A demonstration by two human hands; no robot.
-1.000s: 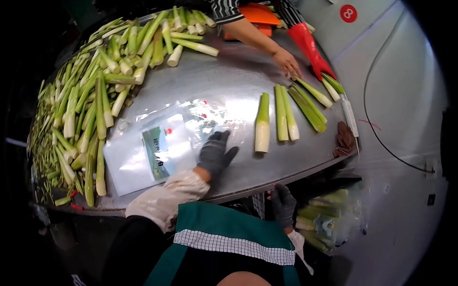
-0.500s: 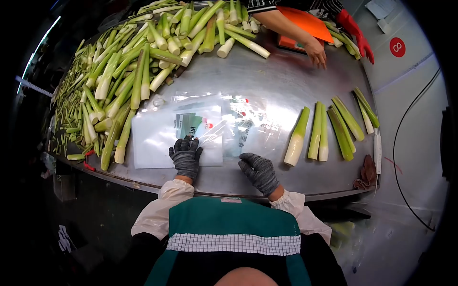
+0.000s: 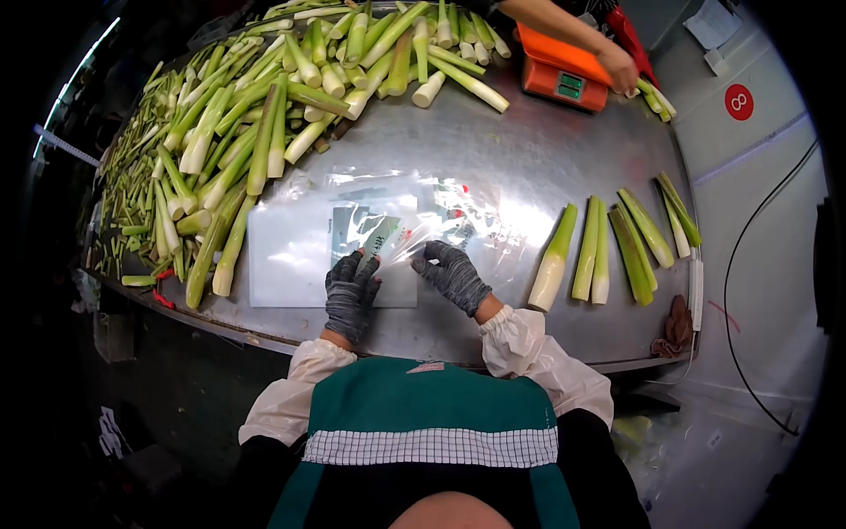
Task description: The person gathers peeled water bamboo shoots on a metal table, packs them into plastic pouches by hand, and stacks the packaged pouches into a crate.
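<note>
Clear printed plastic bags (image 3: pixel 368 231) lie in a stack on the metal table, over what looks like a white sheet (image 3: pixel 286 269). My left hand (image 3: pixel 351 300), in a grey knit glove with bare fingertips, rests on the near part of the bags with its fingers apart. My right hand (image 3: pixel 454 280), gloved alike, pinches the right side of the top bag. Creases in the film run toward its fingertips. More printed bags (image 3: pixel 467 212) lie just beyond my right hand.
A big heap of green-white stalks (image 3: pixel 256 132) covers the table's left and back. Several trimmed stalks (image 3: pixel 551 260) lie in groups at the right. A co-worker's hand (image 3: pixel 619 70) is by an orange scale (image 3: pixel 564 81). A brown glove (image 3: pixel 677 326) lies at the right edge.
My right hand has moved left and forward from the bare table onto the bag and pinched it, creasing the film. The co-worker's hand has moved right, uncovering the scale's display.
</note>
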